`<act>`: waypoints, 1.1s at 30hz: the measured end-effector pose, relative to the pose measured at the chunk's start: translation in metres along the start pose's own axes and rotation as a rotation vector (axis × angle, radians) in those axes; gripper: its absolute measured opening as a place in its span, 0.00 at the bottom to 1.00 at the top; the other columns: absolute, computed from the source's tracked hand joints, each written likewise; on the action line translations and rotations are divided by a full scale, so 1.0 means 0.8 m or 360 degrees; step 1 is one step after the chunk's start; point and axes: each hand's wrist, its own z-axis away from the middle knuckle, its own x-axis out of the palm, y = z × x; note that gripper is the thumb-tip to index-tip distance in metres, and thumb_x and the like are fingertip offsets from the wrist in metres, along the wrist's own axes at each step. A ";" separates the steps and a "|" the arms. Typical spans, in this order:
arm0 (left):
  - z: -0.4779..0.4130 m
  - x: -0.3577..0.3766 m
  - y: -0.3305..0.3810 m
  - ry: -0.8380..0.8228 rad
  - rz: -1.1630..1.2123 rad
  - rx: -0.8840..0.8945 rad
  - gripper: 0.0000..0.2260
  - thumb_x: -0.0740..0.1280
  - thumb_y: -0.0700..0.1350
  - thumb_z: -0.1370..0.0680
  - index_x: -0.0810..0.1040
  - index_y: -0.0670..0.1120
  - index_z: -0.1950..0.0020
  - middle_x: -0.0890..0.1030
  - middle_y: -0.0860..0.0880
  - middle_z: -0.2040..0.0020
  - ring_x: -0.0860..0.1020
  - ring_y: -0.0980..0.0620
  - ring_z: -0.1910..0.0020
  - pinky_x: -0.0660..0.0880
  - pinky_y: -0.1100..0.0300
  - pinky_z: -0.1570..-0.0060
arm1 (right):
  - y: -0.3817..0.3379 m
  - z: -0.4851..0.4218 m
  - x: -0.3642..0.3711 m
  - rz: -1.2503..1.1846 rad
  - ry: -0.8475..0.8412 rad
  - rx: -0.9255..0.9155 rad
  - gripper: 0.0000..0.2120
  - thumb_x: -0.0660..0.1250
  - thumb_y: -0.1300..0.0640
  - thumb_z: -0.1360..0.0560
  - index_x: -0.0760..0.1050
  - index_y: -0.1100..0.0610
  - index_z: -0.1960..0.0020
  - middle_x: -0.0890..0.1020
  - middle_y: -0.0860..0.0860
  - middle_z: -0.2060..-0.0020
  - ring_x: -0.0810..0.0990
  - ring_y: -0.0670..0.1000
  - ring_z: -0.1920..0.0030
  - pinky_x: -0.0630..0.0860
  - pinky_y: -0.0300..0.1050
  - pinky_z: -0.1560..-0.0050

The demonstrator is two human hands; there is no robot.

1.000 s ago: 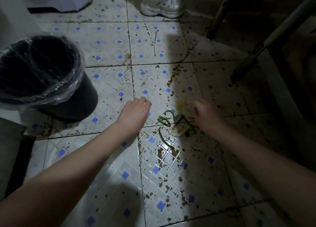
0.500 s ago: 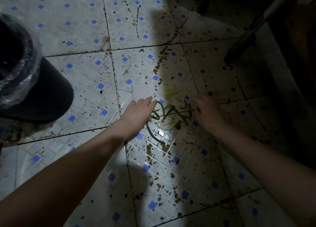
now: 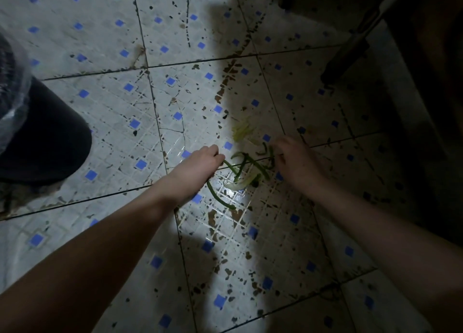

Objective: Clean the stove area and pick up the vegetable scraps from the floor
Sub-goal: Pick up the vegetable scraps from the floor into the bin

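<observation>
Black plastic bin (image 3: 50, 142) with a clear liner (image 3: 12, 102) stands at the left on the tiled floor (image 3: 112, 112). To its right I see the left hand (image 3: 198, 166) reaching down, its fingers (image 3: 214, 152) curled, with the tips at the end of one green strip. I cannot tell if they grip it. The vegetable scraps (image 3: 246, 168) lie on the floor between both hands. The right hand (image 3: 297, 163) bends its fingers (image 3: 278, 144) over the pile's right edge, in shadow, so I cannot tell its hold either. A metal leg (image 3: 350, 49) stands far right.
</observation>
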 end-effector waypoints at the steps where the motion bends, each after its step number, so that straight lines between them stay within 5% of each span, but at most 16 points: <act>1: 0.003 0.000 0.000 0.0000 0.0017 0.0011 0.22 0.64 0.27 0.29 0.70 0.44 0.38 0.70 0.46 0.45 0.71 0.49 0.49 0.73 0.54 0.49 | 0.000 -0.002 0.000 -0.0002 -0.0003 0.0018 0.16 0.57 0.66 0.23 0.74 0.58 0.37 0.75 0.55 0.41 0.73 0.54 0.42 0.72 0.48 0.43; 13: 0.014 -0.012 -0.012 0.0070 0.0122 -0.0138 0.18 0.61 0.27 0.26 0.70 0.41 0.39 0.72 0.43 0.46 0.72 0.46 0.50 0.72 0.55 0.49 | -0.025 -0.046 0.011 0.0043 0.0045 -0.0036 0.09 0.58 0.62 0.22 0.74 0.60 0.45 0.76 0.56 0.45 0.73 0.57 0.45 0.71 0.47 0.50; 18: 0.017 -0.017 -0.025 0.0154 0.0155 -0.0230 0.17 0.61 0.27 0.27 0.72 0.40 0.42 0.72 0.43 0.47 0.72 0.46 0.51 0.73 0.51 0.50 | -0.043 -0.076 0.016 -0.0019 -0.0103 -0.0107 0.20 0.61 0.60 0.24 0.69 0.58 0.32 0.71 0.55 0.33 0.68 0.57 0.34 0.66 0.50 0.33; 24: 0.024 -0.016 -0.039 0.0284 0.0272 -0.0338 0.20 0.62 0.26 0.29 0.71 0.42 0.41 0.71 0.44 0.48 0.71 0.47 0.50 0.74 0.53 0.51 | -0.044 -0.095 0.036 -0.0006 -0.0192 -0.0123 0.24 0.64 0.63 0.25 0.67 0.57 0.30 0.66 0.55 0.28 0.62 0.56 0.27 0.59 0.50 0.27; 29: 0.033 -0.015 -0.051 0.0310 0.0270 -0.0359 0.17 0.63 0.27 0.30 0.72 0.44 0.46 0.71 0.46 0.50 0.70 0.48 0.53 0.73 0.55 0.55 | -0.040 -0.099 0.053 0.0015 -0.0023 -0.0144 0.15 0.64 0.68 0.28 0.74 0.58 0.42 0.74 0.55 0.41 0.73 0.58 0.43 0.73 0.50 0.43; 33: 0.039 -0.014 -0.061 0.0342 0.0313 -0.0396 0.17 0.63 0.28 0.27 0.72 0.44 0.43 0.71 0.46 0.48 0.71 0.48 0.51 0.74 0.52 0.51 | -0.045 -0.099 0.057 -0.0057 0.0091 -0.0106 0.06 0.61 0.68 0.27 0.73 0.59 0.54 0.73 0.54 0.50 0.72 0.54 0.51 0.71 0.48 0.54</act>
